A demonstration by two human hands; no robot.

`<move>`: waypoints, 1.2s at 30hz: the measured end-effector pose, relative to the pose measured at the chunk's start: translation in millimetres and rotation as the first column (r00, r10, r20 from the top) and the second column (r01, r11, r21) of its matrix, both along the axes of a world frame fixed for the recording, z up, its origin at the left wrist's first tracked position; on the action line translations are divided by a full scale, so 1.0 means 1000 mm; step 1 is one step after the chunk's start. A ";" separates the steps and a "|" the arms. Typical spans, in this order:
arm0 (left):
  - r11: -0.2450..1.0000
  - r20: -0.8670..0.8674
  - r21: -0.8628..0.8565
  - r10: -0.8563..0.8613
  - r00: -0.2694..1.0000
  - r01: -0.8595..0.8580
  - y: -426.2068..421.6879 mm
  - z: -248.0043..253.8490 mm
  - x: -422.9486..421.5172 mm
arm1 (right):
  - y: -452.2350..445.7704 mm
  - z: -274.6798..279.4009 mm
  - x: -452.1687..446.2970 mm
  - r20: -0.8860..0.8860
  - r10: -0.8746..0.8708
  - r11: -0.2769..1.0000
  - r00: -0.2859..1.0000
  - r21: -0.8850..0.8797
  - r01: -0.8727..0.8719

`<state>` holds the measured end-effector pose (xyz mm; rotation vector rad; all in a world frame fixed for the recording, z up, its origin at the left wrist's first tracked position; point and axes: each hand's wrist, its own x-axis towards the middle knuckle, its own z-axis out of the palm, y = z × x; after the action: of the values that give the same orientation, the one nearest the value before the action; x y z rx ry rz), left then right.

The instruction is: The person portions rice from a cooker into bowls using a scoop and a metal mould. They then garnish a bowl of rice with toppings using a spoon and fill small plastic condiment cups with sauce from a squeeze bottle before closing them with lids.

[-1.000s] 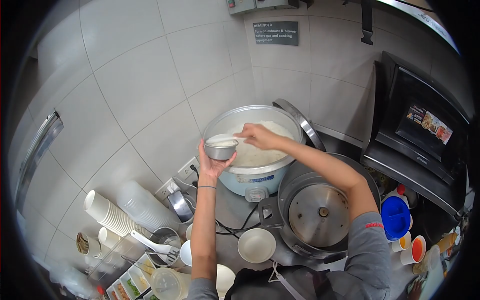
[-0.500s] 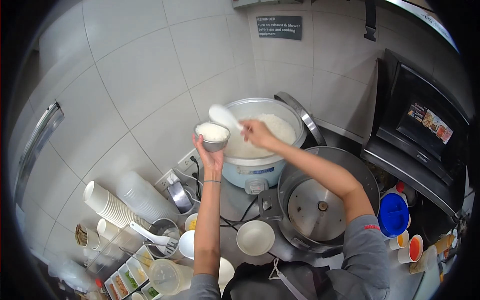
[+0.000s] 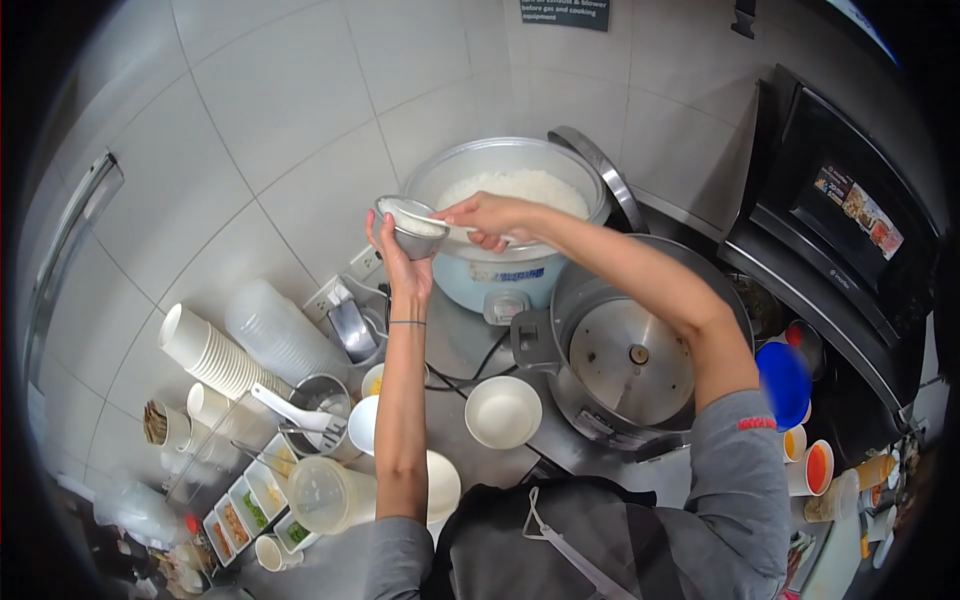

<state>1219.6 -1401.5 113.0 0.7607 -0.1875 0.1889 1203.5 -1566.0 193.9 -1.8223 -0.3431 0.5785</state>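
Two big units on the right: black appliance (image 3: 845,230) at the far side, dark pot (image 3: 568,400) nearer the person, round metal plate (image 3: 640,375) inside it. Pale blue rice cooker (image 3: 480,290) sits left of and beyond the pot, near the tiled wall, rice (image 3: 530,188) visible inside. Clear container stack (image 3: 280,325) and paper cup stack (image 3: 220,355) lean side by side, left end of tabletop (image 3: 455,345). White bowl (image 3: 503,412) on the tabletop, near side of cooker, just left of pot.

Hands: left hand (image 3: 408,265) part open, cupped under the small metal bowl (image 3: 420,242), fingers up its side. Bowl is held up at the cooker's left rim, tilted, with rice in it. Right hand (image 3: 488,218) is closed on the handle of the white paddle (image 3: 440,222), reaching in from over the cooker. Paddle blade is at the bowl's mouth, against the rice; exact contact edge too small to tell.
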 end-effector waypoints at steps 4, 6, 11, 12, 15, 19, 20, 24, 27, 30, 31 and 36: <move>1.000 -0.070 -0.016 -0.023 0.997 0.021 0.012 -0.014 -0.018 | 0.013 -0.005 -0.019 0.167 0.068 0.989 0.984 -0.142 -0.044; 0.996 -0.124 -0.041 -0.079 0.989 0.075 0.016 -0.024 -0.023 | 0.027 -0.019 -0.034 0.421 0.080 0.961 0.903 -0.273 0.043; 0.962 -0.034 -0.177 -0.215 0.976 0.206 0.027 -0.039 -0.066 | 0.019 -0.021 -0.054 0.122 0.170 0.975 0.978 -0.167 -0.149; 0.955 0.011 -0.216 -0.207 0.978 0.204 0.026 -0.038 -0.081 | 0.015 -0.021 -0.054 0.018 0.199 0.976 0.980 -0.093 -0.196; 0.881 0.071 -0.379 -0.279 0.958 0.284 0.024 -0.053 -0.119 | 0.009 -0.004 -0.061 0.036 0.147 0.985 0.989 0.089 -0.149; 0.826 -0.050 -0.455 -0.397 0.916 0.333 0.024 -0.088 -0.161 | -0.004 0.009 -0.068 0.138 0.172 0.983 0.975 0.033 -0.179; 0.821 -0.090 -0.450 -0.434 0.896 0.352 0.026 -0.102 -0.169 | -0.005 0.008 -0.071 0.159 0.184 0.982 0.970 0.003 -0.186; 0.862 -0.284 -0.334 -0.478 0.831 0.381 0.035 -0.135 -0.201 | -0.016 0.000 -0.079 0.185 0.178 0.984 0.966 -0.014 -0.179; 0.961 -0.461 0.134 -0.154 0.874 0.240 0.035 -0.141 -0.210 | -0.020 0.002 -0.081 0.196 0.143 0.989 0.970 0.008 -0.147; 0.493 -0.100 0.868 0.049 0.994 0.063 0.028 -0.158 -0.200 | -0.019 -0.004 -0.073 0.182 0.120 0.991 0.976 0.033 -0.128; 0.204 0.092 0.974 0.031 0.995 -0.096 0.020 -0.160 -0.200 | -0.018 -0.004 -0.071 0.171 0.128 0.990 0.977 0.039 -0.136; -0.457 0.292 0.836 -0.098 0.951 -0.304 -0.020 -0.200 -0.196 | -0.002 -0.012 -0.067 0.161 0.176 0.980 0.971 0.068 -0.188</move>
<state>1023.5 -1421.3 -87.0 2.8010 -0.5682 0.3090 1136.4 -1568.0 182.0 -1.7703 -0.6360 0.5416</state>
